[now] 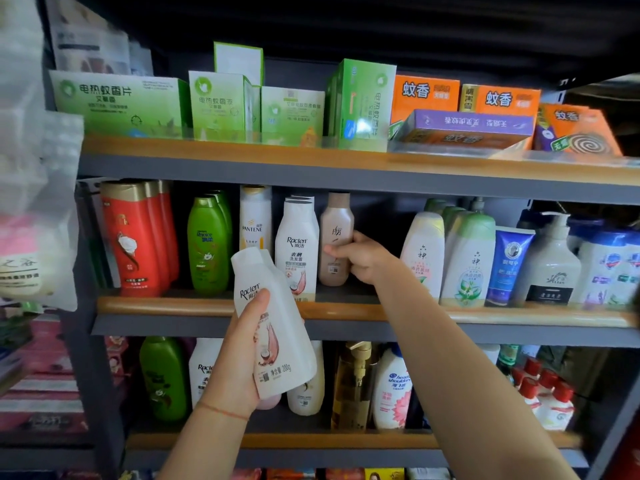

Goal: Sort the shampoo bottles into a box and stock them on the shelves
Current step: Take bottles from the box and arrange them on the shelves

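Note:
My left hand point(239, 362) grips a white Raclen shampoo bottle point(277, 327), held tilted in front of the middle shelf point(450, 315). My right hand point(360, 256) reaches onto that shelf and grips a pale pink-brown bottle point(335, 233) standing upright. Just left of it stands a row of matching white Raclen bottles point(297, 247), then a Pantene bottle point(254, 220), green Rejoice bottles point(207, 244) and red bottles point(138, 237). No box is in view.
Right of the pink bottle is a gap, then white-green bottles point(467, 261), a blue tube point(509, 265) and a pump bottle point(552, 265). Green and orange cartons point(360, 102) fill the top shelf. The lower shelf holds more bottles point(391, 389). Plastic bags point(31, 202) hang at left.

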